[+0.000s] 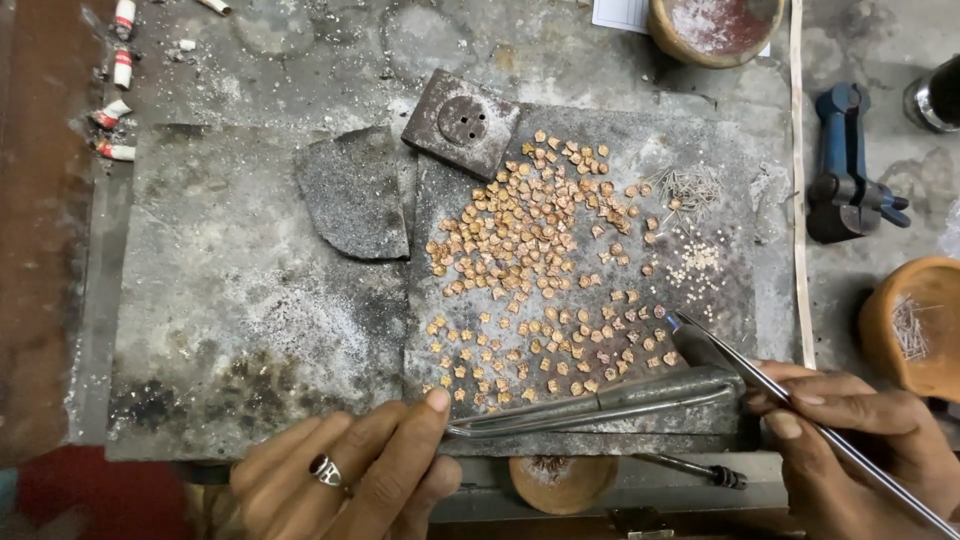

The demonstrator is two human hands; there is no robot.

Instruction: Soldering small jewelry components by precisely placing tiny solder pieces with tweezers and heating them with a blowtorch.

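Observation:
Several small copper-coloured pieces (540, 260) lie spread over a dark grey slab (700, 150). My right hand (850, 440) at the lower right grips long steel tweezers (790, 400), whose tip rests near a piece at the slab's right side. My left hand (350, 470), wearing a ring, sits at the lower edge; its fingertip touches the end of a grey metal blowpipe-like tool (600, 405) lying along the slab's near edge. A small pile of thin wire bits (688, 188) and tiny pale beads (695, 262) lie at the slab's right.
A square metal block with holes (462, 122) sits at the slab's top. A curved stone shard (352, 192) lies left of it. Clay bowls (915, 325) (715, 28), a blue tool (845, 165) and a large ash-stained slab (230, 300) surround the work.

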